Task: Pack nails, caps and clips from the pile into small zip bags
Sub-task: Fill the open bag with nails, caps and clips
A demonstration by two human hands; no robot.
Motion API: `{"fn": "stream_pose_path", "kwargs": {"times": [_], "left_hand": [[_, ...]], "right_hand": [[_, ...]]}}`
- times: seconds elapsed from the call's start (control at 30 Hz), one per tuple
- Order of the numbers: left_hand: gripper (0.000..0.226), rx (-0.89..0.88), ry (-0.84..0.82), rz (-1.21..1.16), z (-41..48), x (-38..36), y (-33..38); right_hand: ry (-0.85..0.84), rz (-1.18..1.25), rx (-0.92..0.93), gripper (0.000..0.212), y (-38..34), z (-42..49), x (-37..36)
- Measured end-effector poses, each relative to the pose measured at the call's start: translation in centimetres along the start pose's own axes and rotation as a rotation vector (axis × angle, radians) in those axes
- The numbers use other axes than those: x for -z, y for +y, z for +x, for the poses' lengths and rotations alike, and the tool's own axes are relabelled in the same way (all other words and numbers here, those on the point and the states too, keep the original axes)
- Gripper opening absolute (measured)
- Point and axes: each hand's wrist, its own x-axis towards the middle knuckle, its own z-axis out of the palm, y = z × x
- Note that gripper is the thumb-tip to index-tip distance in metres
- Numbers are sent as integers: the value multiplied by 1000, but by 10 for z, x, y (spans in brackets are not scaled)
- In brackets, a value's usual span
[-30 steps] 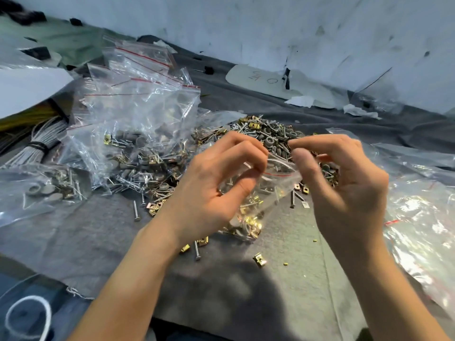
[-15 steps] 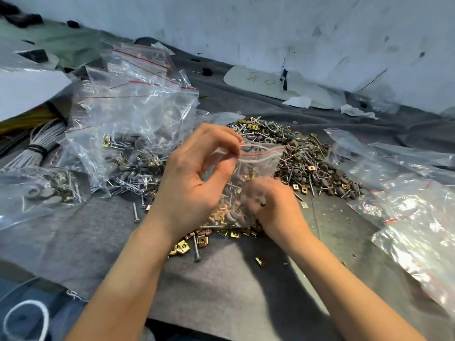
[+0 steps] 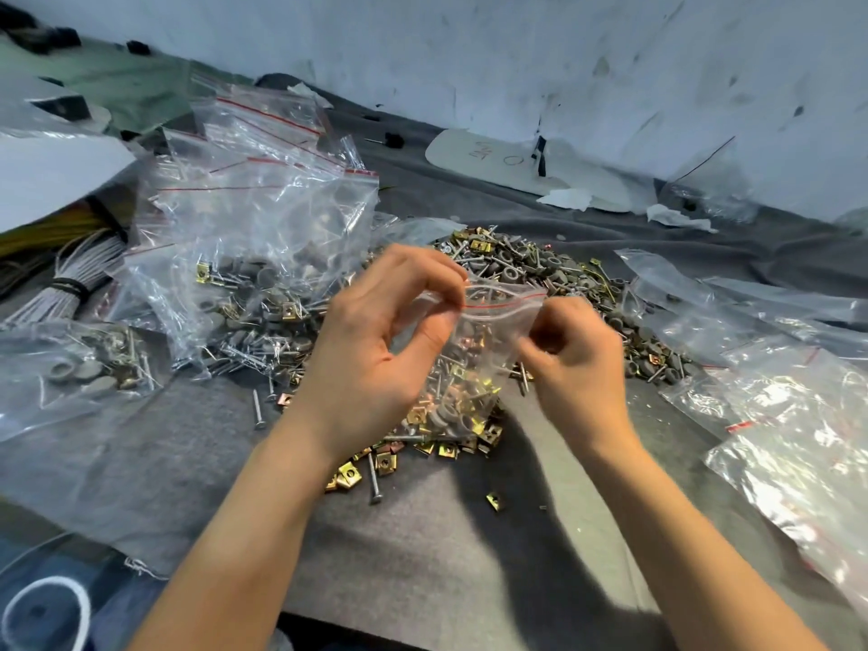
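Note:
A small clear zip bag (image 3: 474, 364) with a red stripe hangs upright in front of me, partly filled with nails, grey caps and gold clips. My left hand (image 3: 375, 359) pinches its top left corner between thumb and fingers. My right hand (image 3: 575, 359) grips the bag's top right edge with curled fingers. Behind and under the bag lies the pile (image 3: 540, 274) of nails, caps and clips on grey cloth (image 3: 422, 547). Loose gold clips (image 3: 347, 474) and a nail (image 3: 374, 481) lie in front.
Filled and empty zip bags (image 3: 253, 218) are heaped at the left, another filled one (image 3: 75, 368) at the far left. Empty bags (image 3: 789, 406) lie at the right. A white cable bundle (image 3: 70, 284) sits left. A white wall (image 3: 516, 63) rises behind.
My right hand has risen from the bag's lower side to its top right edge. The bag now hangs upright between both hands, its mouth stretched across.

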Motion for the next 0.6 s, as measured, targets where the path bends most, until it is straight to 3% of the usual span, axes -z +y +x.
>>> {"fn": "stream_pose_path", "kwargs": {"times": [0.1,0.17,0.3,0.47,0.53,0.6], "left_hand": [[8,-8,-22,-49,-1,-2,3],[7,-26,-48,-63,-1,-5,6],[8,-51,-67,-50,0,-13,7],[9,-23,-43,-79,0,-13,8],[9,-12,-32,-94,0,-12,8],[9,-12,-20,-92,0,-12,7]], "right_hand": [[160,371,23,29,-18,8,23],[148,493,125,25,-33,5,31],[17,352,268,25,-42,0,31],[158,405,116,21,-26,5,40],[189,319,60,25,-14,8,38],[87,111,7,26,1,9,30]]}}
